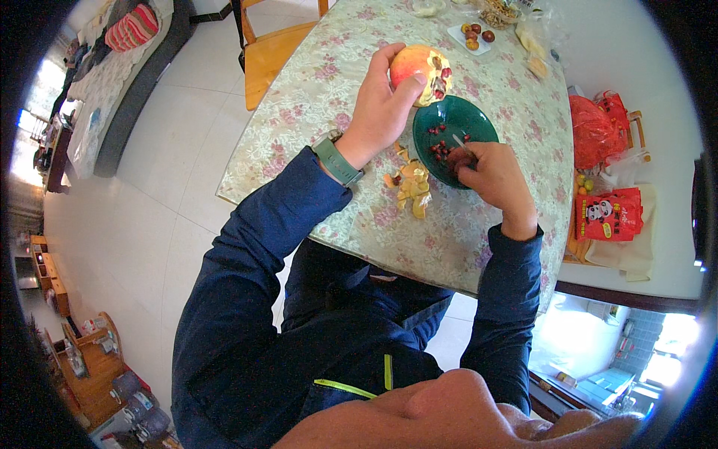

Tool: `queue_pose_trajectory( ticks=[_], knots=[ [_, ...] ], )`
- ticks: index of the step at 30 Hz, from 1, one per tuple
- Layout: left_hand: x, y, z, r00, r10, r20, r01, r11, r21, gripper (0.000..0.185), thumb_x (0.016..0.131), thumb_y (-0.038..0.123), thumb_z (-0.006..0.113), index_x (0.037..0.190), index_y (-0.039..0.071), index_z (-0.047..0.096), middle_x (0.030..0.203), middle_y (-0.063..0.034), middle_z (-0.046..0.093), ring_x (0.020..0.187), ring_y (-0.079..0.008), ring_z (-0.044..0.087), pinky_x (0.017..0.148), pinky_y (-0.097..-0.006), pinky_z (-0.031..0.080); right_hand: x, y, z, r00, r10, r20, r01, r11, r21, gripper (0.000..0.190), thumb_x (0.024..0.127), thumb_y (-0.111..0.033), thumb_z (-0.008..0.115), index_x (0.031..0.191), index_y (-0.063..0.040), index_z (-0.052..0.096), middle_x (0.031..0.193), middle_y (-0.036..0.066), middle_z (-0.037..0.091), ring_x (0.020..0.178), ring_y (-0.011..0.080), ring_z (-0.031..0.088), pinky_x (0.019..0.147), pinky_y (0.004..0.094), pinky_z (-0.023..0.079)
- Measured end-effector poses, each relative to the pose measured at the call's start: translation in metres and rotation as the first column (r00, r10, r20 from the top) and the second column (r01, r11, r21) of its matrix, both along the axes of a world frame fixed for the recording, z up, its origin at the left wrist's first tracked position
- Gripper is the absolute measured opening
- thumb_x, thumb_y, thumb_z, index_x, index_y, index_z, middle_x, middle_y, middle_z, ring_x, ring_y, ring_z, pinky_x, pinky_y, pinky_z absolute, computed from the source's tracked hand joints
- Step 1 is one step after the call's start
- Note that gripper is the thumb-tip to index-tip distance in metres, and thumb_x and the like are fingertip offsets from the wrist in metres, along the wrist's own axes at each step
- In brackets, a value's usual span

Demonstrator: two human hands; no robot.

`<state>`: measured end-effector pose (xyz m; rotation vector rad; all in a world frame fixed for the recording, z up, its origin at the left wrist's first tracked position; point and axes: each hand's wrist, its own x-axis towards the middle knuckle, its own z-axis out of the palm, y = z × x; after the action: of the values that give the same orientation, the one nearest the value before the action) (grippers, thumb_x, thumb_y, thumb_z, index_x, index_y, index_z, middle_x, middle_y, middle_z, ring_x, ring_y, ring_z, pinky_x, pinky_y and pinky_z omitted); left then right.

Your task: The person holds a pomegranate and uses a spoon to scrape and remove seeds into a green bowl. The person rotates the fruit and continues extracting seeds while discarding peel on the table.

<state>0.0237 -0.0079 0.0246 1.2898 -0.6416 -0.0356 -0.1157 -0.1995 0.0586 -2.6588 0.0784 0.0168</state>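
My left hand (387,101) holds a partly peeled pomegranate (418,73) above the table, beside the far rim of a dark green bowl (482,120). Red seeds show on the fruit's opened side. My right hand (493,174) is at the bowl's right side, its fingers closed on a small knife (461,141), whose short blade points up and away; the handle is mostly hidden. Loose pomegranate seeds (440,150) lie in the bowl. Pieces of pomegranate peel (414,185) form a small pile on the floral tablecloth (370,224), left of the bowl.
A white dish (474,47) with several small round fruits stands at the far side, near plastic bags (535,36). Red bags (597,132) lie beyond the table's right edge. A wooden chair (275,56) stands at the far left side of the table.
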Motion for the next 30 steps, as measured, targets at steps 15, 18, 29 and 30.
queue_pose_trajectory(
  ticks=[15,18,29,30],
  knots=[
    [0.001,-0.003,-0.002,1.0,0.019,0.006,-0.018,0.998,-0.064,0.057,0.1,0.026,0.062,0.144,-0.004,0.041,0.128,-0.0182,0.06,0.116,-0.0217,0.061,0.101,-0.034,0.049,-0.004,0.007,0.01,0.997,0.037,0.07,-0.04,0.998,0.044,0.017,0.093,-0.011,0.068,0.106,-0.007,0.077,0.101,0.017,0.072,0.096,0.0378,0.069,0.082,0.0433,0.054],
    [0.001,-0.002,-0.002,0.999,0.025,0.03,-0.024,0.999,-0.034,0.055,0.101,0.024,0.059,0.146,-0.003,0.04,0.132,-0.0166,0.058,0.119,-0.0206,0.059,0.104,-0.0332,0.049,-0.005,0.01,0.01,0.996,0.019,0.088,-0.028,0.995,0.095,0.016,0.093,-0.01,0.067,0.106,-0.006,0.076,0.101,0.018,0.072,0.096,0.0384,0.069,0.082,0.0439,0.054],
    [0.001,-0.001,-0.004,0.999,0.031,0.021,-0.032,0.999,0.027,0.054,0.102,0.025,0.057,0.147,-0.001,0.04,0.133,-0.0156,0.058,0.117,-0.0197,0.06,0.1,-0.0317,0.05,-0.017,0.037,0.028,0.995,0.07,-0.072,-0.055,0.98,0.193,0.021,0.09,-0.018,0.071,0.104,-0.002,0.074,0.096,0.02,0.073,0.09,0.0402,0.07,0.081,0.0429,0.055],
    [0.002,-0.001,-0.004,1.0,0.019,-0.018,-0.018,1.0,0.019,0.055,0.101,0.026,0.059,0.145,-0.001,0.041,0.13,-0.0166,0.06,0.114,-0.021,0.062,0.098,-0.032,0.051,-0.017,0.039,0.024,0.994,0.098,-0.056,-0.085,0.976,0.2,0.022,0.09,-0.019,0.072,0.103,-0.002,0.073,0.095,0.021,0.073,0.089,0.0403,0.07,0.08,0.0427,0.055]
  ],
)
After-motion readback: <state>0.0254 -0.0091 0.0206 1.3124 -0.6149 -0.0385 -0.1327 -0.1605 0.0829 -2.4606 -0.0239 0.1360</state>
